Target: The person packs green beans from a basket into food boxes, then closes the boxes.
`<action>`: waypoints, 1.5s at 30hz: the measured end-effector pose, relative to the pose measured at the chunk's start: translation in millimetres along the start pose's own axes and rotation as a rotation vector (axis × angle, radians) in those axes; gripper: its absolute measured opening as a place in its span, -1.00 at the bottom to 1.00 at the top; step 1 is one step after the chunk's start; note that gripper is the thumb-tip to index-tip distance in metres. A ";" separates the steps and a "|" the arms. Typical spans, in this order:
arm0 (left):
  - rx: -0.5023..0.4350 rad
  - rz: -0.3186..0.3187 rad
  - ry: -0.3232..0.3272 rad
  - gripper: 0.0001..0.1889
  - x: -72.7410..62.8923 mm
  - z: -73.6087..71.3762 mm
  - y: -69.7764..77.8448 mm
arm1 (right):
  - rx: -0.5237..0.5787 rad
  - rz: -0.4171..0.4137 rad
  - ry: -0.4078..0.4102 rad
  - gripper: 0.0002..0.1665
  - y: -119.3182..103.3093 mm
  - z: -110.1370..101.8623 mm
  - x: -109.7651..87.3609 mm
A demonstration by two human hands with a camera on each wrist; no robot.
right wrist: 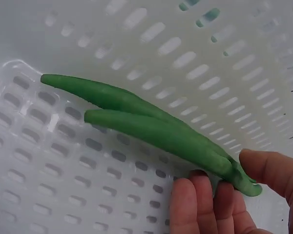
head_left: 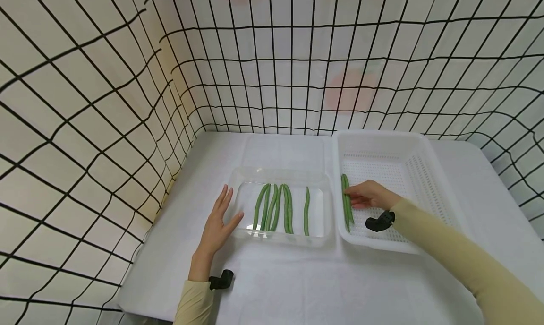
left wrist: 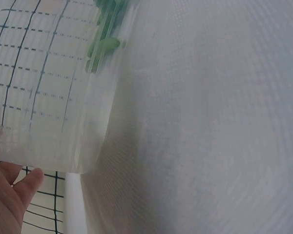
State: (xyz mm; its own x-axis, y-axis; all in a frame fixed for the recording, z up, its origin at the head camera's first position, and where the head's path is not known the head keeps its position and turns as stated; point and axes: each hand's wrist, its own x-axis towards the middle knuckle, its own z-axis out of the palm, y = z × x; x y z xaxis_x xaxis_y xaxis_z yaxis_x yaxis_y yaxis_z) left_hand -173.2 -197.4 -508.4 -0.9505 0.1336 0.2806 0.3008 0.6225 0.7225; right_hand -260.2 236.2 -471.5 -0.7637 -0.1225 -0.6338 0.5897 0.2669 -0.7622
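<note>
Two long green beans (right wrist: pixel 151 129) lie side by side along the left wall of the white perforated basket (head_left: pixel 442 197). My right hand (head_left: pixel 369 195) reaches into that basket and pinches these beans near one end, thumb on one side and fingers on the other in the right wrist view. To the left, a clear plastic container (head_left: pixel 244 207) holds several green beans (head_left: pixel 272 207) laid lengthwise, with a single bean (head_left: pixel 307 210) apart on the right. My left hand (head_left: pixel 217 228) is at the container's left edge, fingers straight and thumb spread, holding nothing.
Both containers stand next to each other on a white-covered table (head_left: pixel 297 282). Black wire grid (head_left: pixel 272 60) rises behind the table and along both sides. Small black cameras sit on the left wrist (head_left: pixel 222 279) and right wrist (head_left: pixel 379 221).
</note>
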 end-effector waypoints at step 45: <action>-0.004 0.009 0.015 -0.24 0.1 1.6 2.6 | -0.009 -0.215 -0.202 -0.62 -73.2 91.1 -51.4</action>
State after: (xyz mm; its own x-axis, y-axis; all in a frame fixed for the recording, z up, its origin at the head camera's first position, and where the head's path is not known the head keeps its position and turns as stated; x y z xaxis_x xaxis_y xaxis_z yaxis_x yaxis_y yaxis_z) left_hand -172.6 -194.5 -507.5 -0.9463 0.1276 0.2970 0.3101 0.6180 0.7224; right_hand -240.2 135.8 -395.0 -0.8026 -0.3643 -0.4724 0.4173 0.2229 -0.8810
